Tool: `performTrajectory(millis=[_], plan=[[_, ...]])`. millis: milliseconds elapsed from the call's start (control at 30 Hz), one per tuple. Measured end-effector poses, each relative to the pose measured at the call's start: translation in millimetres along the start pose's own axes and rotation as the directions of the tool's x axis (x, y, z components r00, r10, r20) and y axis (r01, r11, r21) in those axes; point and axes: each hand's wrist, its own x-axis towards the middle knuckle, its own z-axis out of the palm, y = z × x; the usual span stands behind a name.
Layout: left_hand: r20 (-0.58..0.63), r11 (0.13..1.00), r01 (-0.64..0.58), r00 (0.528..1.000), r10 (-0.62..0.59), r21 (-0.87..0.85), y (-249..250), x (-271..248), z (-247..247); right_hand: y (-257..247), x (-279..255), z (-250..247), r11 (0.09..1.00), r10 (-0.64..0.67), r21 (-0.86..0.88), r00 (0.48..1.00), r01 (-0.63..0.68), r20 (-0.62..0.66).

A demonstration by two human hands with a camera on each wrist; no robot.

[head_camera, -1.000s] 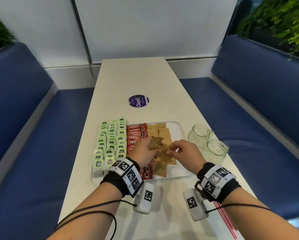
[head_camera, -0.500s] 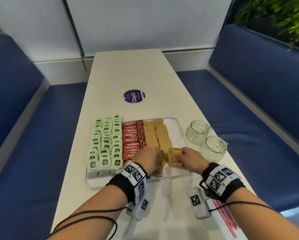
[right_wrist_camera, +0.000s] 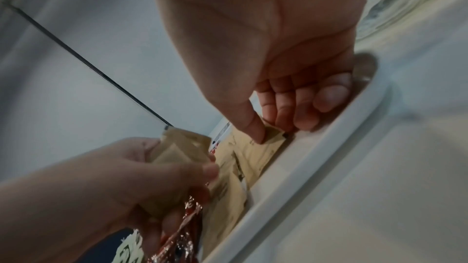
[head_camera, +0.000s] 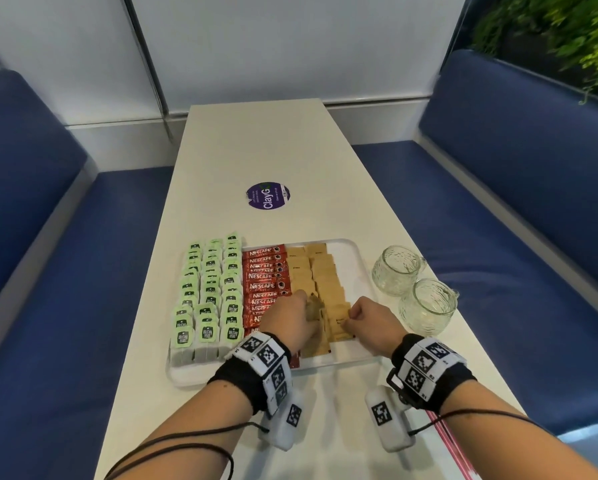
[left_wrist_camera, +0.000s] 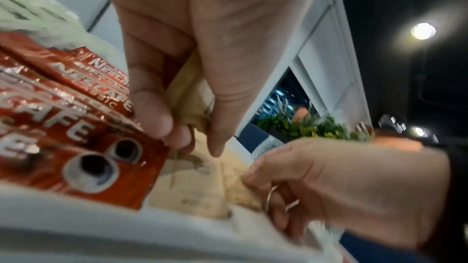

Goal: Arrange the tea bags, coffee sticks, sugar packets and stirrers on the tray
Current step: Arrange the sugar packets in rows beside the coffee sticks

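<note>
While the tray [head_camera: 354,258] on the table [head_camera: 256,140] already carries green tea bags [head_camera: 209,296] at left, red coffee sticks [head_camera: 264,275] in the middle and brown sugar packets [head_camera: 325,275] at right, better to finish the near end of the sugar rows; left hand [head_camera: 288,322] curled round a small bunch of spare packets [right_wrist_camera: 182,147], lifted over the stick-sugar border; right hand [head_camera: 370,318] curled, thumb and fingertips [right_wrist_camera: 283,115] pinching one flat packet's [head_camera: 340,322] corner by the rim; slide it square, overlapping its neighbour; feed singly; stirrers [head_camera: 450,448] lie off-tray, near right.
</note>
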Motion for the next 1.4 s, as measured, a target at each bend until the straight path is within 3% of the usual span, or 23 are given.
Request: performTrajectory(millis=[33, 67, 133, 233, 267, 333, 467, 567, 667, 833, 900, 967, 1033, 1200, 1400], plan=[[0.019, 0.981, 0.030, 0.999, -0.027, -0.192, -2, 1, -2, -1, 1, 1, 1.000, -0.005, 0.002, 1.000, 0.005, 0.000], [0.067, 0.907, 0.076, 0.996, -0.053, -0.414, -3, 0, -5, -2, 2, 1, 1.000, -0.010, 0.005, 1.000, 0.010, -0.004], [0.226, 0.606, 0.229, 0.971, -0.081, -0.762, -4, -4, -13, -3, 2, -1, 1.000, -0.018, 0.022, 1.000, 0.019, -0.024], [0.390, 0.190, 0.382, 0.921, 0.009, -0.905, -11, -12, -22, -6, 1, -5, 0.989, -0.039, 0.138, 0.997, 0.048, -0.068], [0.407, 0.116, 0.400, 0.913, 0.043, -0.909, -13, -15, -24, -8, 0, -6, 0.976, -0.050, 0.210, 0.995, 0.066, -0.083], [0.399, 0.056, 0.395, 0.915, 0.069, -0.917, -16, -20, -24, -14, -2, -9, 0.933, -0.081, 0.343, 0.993, 0.106, -0.086], [0.356, 0.041, 0.354, 0.934, 0.032, -0.934, -21, -24, -16, -30, -11, -11, 0.846, -0.153, 0.516, 0.988, 0.133, -0.004], [0.361, 0.097, 0.360, 0.932, -0.012, -0.928, -21, -25, -16, -36, -13, -12, 0.853, -0.208, 0.485, 0.978, 0.193, -0.024], [0.323, 0.304, 0.323, 0.945, -0.051, -0.896, -17, -30, -24, -37, -16, -15, 0.884, -0.261, 0.394, 0.965, 0.252, -0.033], [0.094, 0.684, 0.126, 0.992, -0.083, -0.718, -5, -29, -36, -35, -20, -28, 0.926, -0.295, 0.266, 0.953, 0.268, 0.067], [0.081, 0.787, 0.067, 0.996, -0.022, -0.614, 4, -30, -37, -36, -21, -31, 0.938, -0.322, 0.162, 0.944, 0.307, 0.073], [0.070, 0.828, 0.031, 0.998, 0.010, -0.559, 8, -30, -34, -35, -21, -31, 0.943, -0.325, 0.085, 0.944, 0.320, 0.049], [0.051, 0.806, 0.057, 0.998, -0.033, -0.589, 7, -30, -34, -27, -20, -30, 0.962, -0.262, 0.085, 0.965, 0.261, 0.000], [0.110, 0.556, 0.186, 0.980, -0.168, -0.810, -9, -35, -38, 8, -19, -23, 0.995, -0.070, 0.075, 0.996, 0.065, 0.059], [0.142, 0.397, 0.240, 0.955, -0.261, -0.886, -18, -33, -36, 9, -14, -8, 1.000, -0.016, -0.008, 0.999, 0.017, 0.036]])
